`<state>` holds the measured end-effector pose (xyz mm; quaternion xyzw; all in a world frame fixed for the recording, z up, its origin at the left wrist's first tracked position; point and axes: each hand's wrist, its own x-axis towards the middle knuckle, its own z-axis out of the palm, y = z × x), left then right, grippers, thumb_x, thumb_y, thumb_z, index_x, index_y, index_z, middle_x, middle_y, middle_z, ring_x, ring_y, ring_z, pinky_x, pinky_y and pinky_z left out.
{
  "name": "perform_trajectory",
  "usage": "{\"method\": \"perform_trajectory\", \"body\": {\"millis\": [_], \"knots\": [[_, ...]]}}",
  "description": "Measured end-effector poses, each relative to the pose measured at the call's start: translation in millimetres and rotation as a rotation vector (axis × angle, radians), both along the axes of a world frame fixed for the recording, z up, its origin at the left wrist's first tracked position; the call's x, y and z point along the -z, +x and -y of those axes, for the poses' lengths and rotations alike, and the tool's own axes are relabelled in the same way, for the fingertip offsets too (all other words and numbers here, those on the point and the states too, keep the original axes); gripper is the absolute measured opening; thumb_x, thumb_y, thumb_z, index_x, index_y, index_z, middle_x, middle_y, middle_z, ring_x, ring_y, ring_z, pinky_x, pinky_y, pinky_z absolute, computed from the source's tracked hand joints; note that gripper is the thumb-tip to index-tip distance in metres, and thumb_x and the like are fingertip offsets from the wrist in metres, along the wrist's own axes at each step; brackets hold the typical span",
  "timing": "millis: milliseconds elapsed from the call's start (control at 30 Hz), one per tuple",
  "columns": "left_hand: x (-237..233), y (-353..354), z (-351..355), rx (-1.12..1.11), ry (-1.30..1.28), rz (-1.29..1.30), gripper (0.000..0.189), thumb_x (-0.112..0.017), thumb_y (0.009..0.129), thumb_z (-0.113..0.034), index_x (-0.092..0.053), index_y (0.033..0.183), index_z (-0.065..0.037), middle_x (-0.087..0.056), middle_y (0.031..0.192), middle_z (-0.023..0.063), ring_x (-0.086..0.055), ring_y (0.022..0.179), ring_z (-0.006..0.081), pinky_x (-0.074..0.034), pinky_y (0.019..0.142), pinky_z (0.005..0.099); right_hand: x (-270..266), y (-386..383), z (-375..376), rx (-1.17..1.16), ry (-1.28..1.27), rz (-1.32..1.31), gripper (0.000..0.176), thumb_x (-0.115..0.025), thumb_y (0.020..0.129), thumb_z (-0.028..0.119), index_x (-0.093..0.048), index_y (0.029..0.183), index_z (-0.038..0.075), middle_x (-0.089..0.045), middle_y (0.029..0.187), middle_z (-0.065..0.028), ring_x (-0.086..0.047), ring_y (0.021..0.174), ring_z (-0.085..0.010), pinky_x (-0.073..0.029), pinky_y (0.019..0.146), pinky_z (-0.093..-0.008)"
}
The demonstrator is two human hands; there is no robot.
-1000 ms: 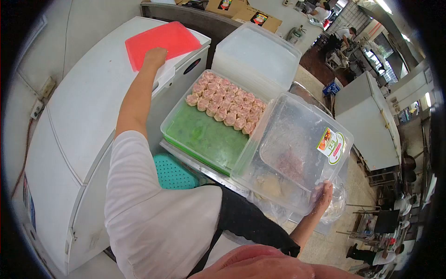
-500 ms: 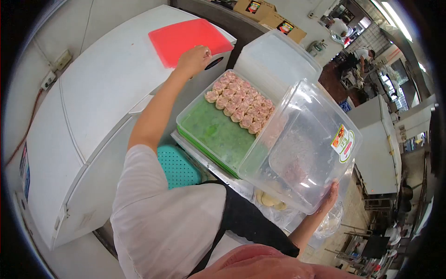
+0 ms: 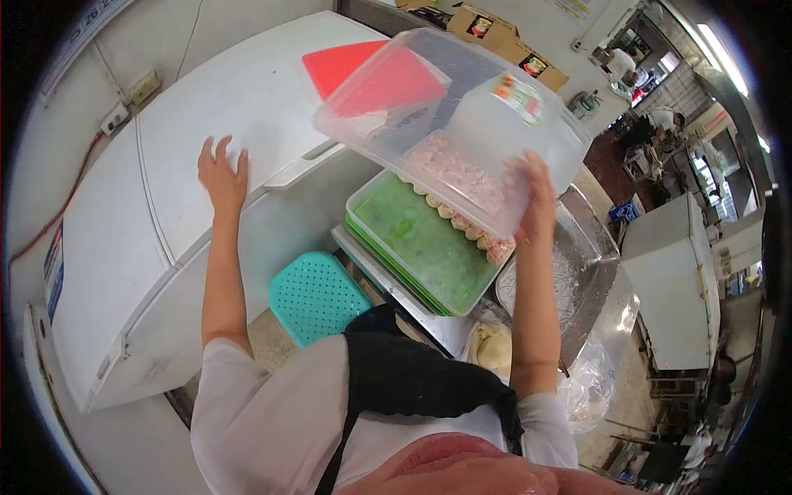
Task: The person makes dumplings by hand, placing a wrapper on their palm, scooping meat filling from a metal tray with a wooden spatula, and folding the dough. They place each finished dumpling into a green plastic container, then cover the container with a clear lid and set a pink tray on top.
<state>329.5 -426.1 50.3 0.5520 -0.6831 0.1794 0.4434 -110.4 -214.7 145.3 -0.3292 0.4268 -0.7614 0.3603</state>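
My right hand [image 3: 536, 198] grips the edge of a large clear plastic container [image 3: 472, 87], which carries a sticker and is tilted above a shallow tray. That tray has a clear rim and a green bottom [image 3: 412, 239], and tops a stack of green layers. Rows of pink-topped, open dumplings [image 3: 458, 221] fill its far side, partly seen through the container. With fingers spread, my left hand [image 3: 223, 175] is over the white chest freezer [image 3: 272, 91], holding nothing. A red plastic sheet or lid [image 3: 338, 70] lies on the freezer, partly behind the container.
A teal perforated basket [image 3: 318, 297] stands below, between freezer and tray stack. Right of the trays is a metal pan [image 3: 590, 247], with a bag of pale round wrappers [image 3: 492, 346] nearer me. Cardboard boxes [image 3: 487, 29] sit behind; people [image 3: 660, 124] work in the far background.
My right hand has raised the clear container and carried it left and away, over the dumplings and red sheet. My left hand has left the red sheet and moved left with fingers spread.
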Motion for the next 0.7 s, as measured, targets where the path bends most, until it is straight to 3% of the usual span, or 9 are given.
{"method": "perform_trajectory", "body": {"millis": [267, 367, 400, 500, 567, 633, 700], "knots": [[7.9, -1.0, -5.8, 0.047, 0.122, 0.001, 0.048, -0.061, 0.088, -0.031, -0.048, 0.127, -0.008, -0.038, 0.138, 0.0198, -0.034, 0.129, 0.0350, -0.026, 0.105, 0.0479, -3.6, 56.8, 159.6, -0.194, -0.126, 0.115, 0.019, -0.052, 0.093, 0.013, -0.049, 0.108, 0.003, -0.065, 0.087, -0.0145, -0.064, 0.070, -0.0233, -0.054, 0.063, -0.0338], [4.3, -1.8, -6.8, 0.084, 0.160, -0.006, 0.049, -0.061, 0.088, -0.030, -0.046, 0.129, -0.008, -0.039, 0.138, 0.0183, -0.034, 0.130, 0.0338, -0.026, 0.106, 0.0469, -4.2, 68.5, 209.3, -0.156, -0.168, 0.212, 0.016, -0.050, 0.094, 0.010, -0.051, 0.107, 0.001, -0.065, 0.091, -0.0169, -0.063, 0.074, -0.0221, -0.054, 0.067, -0.0343], [4.2, -1.6, -7.3, 0.092, 0.173, -0.024, 0.050, -0.061, 0.087, -0.030, -0.046, 0.129, -0.008, -0.039, 0.138, 0.0177, -0.034, 0.130, 0.0332, -0.026, 0.106, 0.0463, -2.2, 71.0, 222.0, -0.146, -0.193, 0.204, 0.014, -0.046, 0.093, 0.007, -0.050, 0.105, 0.001, -0.065, 0.086, -0.0148, -0.063, 0.074, -0.0225, -0.054, 0.069, -0.0364], [5.3, -0.8, -5.9, 0.098, 0.166, -0.037, 0.051, -0.062, 0.087, -0.028, -0.045, 0.130, -0.008, -0.041, 0.137, 0.0174, -0.034, 0.130, 0.0327, -0.025, 0.107, 0.0455, 40.1, 66.2, 277.1, -0.074, -0.271, 0.219, 0.014, -0.044, 0.093, 0.005, -0.049, 0.105, 0.003, -0.062, 0.085, -0.0109, -0.063, 0.078, -0.0222, -0.054, 0.070, -0.0387], [5.9, 0.1, -5.6, 0.100, 0.172, -0.046, 0.051, -0.062, 0.086, -0.027, -0.045, 0.130, -0.008, -0.041, 0.137, 0.0174, -0.034, 0.130, 0.0324, -0.025, 0.107, 0.0455, 75.0, 65.8, 285.8, -0.050, -0.203, 0.171, 0.014, -0.050, 0.092, 0.012, -0.049, 0.104, 0.007, -0.057, 0.087, -0.0066, -0.060, 0.077, -0.0188, -0.052, 0.065, -0.0360], [4.8, -0.4, -6.3, 0.105, 0.181, -0.055, 0.052, -0.063, 0.086, -0.026, -0.045, 0.130, -0.007, -0.042, 0.137, 0.0174, -0.034, 0.130, 0.0320, -0.025, 0.106, 0.0454, 131.5, 44.1, 304.9, 0.126, 0.489, -0.305, 0.021, -0.060, 0.088, 0.022, -0.049, 0.102, 0.011, -0.055, 0.088, -0.0038, -0.056, 0.074, -0.0145, -0.048, 0.060, -0.0315], [1.5, -1.0, -7.2, 0.146, 0.191, -0.090, 0.052, -0.064, 0.085, -0.025, -0.045, 0.130, -0.006, -0.042, 0.136, 0.0176, -0.034, 0.130, 0.0322, -0.025, 0.107, 0.0452, 131.4, 49.1, 304.6, 0.148, 0.513, -0.196, 0.025, -0.063, 0.085, 0.025, -0.050, 0.101, 0.011, -0.055, 0.084, -0.0028, -0.054, 0.070, -0.0131, -0.046, 0.058, -0.0301]]}}
